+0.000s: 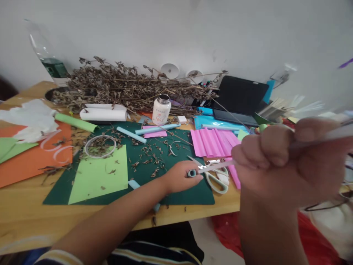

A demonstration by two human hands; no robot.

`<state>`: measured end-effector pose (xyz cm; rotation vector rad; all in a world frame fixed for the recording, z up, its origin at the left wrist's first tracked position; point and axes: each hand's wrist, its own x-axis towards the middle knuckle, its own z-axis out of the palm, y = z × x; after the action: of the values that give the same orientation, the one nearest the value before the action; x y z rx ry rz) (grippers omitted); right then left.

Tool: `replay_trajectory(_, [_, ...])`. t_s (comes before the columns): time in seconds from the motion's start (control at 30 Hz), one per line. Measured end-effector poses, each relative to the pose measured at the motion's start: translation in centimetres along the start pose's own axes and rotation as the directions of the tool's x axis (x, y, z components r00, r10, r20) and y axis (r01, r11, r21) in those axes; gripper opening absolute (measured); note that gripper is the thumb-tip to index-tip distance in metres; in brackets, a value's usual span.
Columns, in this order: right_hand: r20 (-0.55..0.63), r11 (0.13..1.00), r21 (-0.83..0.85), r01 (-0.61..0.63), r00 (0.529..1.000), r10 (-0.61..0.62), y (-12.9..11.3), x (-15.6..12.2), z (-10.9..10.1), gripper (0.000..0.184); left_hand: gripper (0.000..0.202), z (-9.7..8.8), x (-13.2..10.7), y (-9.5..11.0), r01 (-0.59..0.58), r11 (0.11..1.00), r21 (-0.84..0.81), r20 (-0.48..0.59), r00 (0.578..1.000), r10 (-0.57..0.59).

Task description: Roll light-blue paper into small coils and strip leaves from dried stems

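Note:
My left hand [180, 177] is closed around a rolled blue paper tube [191, 173], whose open end shows between thumb and fingers. From it a narrow whitish strip [216, 166], like tape, stretches taut to my right hand [286, 158]. That hand is raised close to the camera, its fingers curled shut on the strip. Scissors [216, 180] with pale handles lie beneath the strip, on the edge of the green cutting mat [171, 198]. Another blue paper piece [134, 184] lies partly hidden under my left forearm.
Blue tubes [131, 135], a green sheet [96, 180], a white ring [100, 146] and dry leaf bits lie on the mat. Behind stand a white bottle [161, 110] and dried plants [124, 86]. Pink crepe paper [212, 142] lies right; orange paper [52, 151] lies left.

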<state>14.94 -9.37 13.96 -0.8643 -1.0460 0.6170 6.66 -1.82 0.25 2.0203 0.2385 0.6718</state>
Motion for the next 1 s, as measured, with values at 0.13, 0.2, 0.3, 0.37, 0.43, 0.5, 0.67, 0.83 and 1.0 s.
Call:
replay_trajectory(0.13, [0.122,1.0,0.027,-0.005,0.993,0.002,2.2,-0.6,0.0,0.021,0.019,-0.5,-0.2,-0.6,-0.045,0.999,-0.005,0.1,0.994,0.045])
replay_trajectory(0.2, [0.171,0.999,0.052,0.008,0.985,-0.017,3.4,-0.7,0.0,0.019,0.02,-0.8,-0.3,-0.7,-0.029,0.999,-0.025,0.124,0.992,0.032])
replay_trajectory(0.3, [0.26,0.999,0.051,0.014,0.965,-0.026,4.8,-0.9,0.3,0.019,0.02,-1.0,-0.4,-0.8,0.012,0.998,-0.064,0.102,0.995,-0.005])
replay_trajectory(0.37, [0.308,0.999,0.04,-0.023,0.951,0.01,5.6,-1.1,0.5,0.023,0.019,-0.9,-0.5,-0.7,0.037,0.995,-0.093,0.067,0.997,-0.031])
replay_trajectory(0.43, [0.328,0.997,0.035,-0.073,0.943,0.057,6.3,-1.2,0.6,0.03,0.019,-0.7,-0.7,-0.8,0.054,0.992,-0.115,0.054,0.997,-0.048])
replay_trajectory(0.5, [0.316,0.995,0.044,-0.092,0.946,0.074,6.9,-1.3,0.7,0.035,0.018,-0.5,-0.9,-0.9,0.072,0.99,-0.117,0.061,0.996,-0.065])
replay_trajectory(0.67, [0.316,0.991,0.065,-0.116,0.944,0.09,8.2,-1.5,1.0,0.037,0.016,-0.2,-1.0,-1.2,0.088,0.99,-0.112,0.03,0.996,-0.085])
replay_trajectory(0.83, [0.347,0.991,0.046,-0.126,0.932,0.103,8.8,-1.2,1.5,0.037,0.021,-0.4,-0.8,-1.6,0.05,0.986,-0.158,0.03,0.999,-0.045])
replay_trajectory(1.0, [0.269,0.991,0.074,-0.11,0.959,0.087,7.6,-0.5,1.1,0.042,0.012,-0.4,-0.8,-1.9,0.074,0.993,-0.089,0.054,0.996,-0.069])
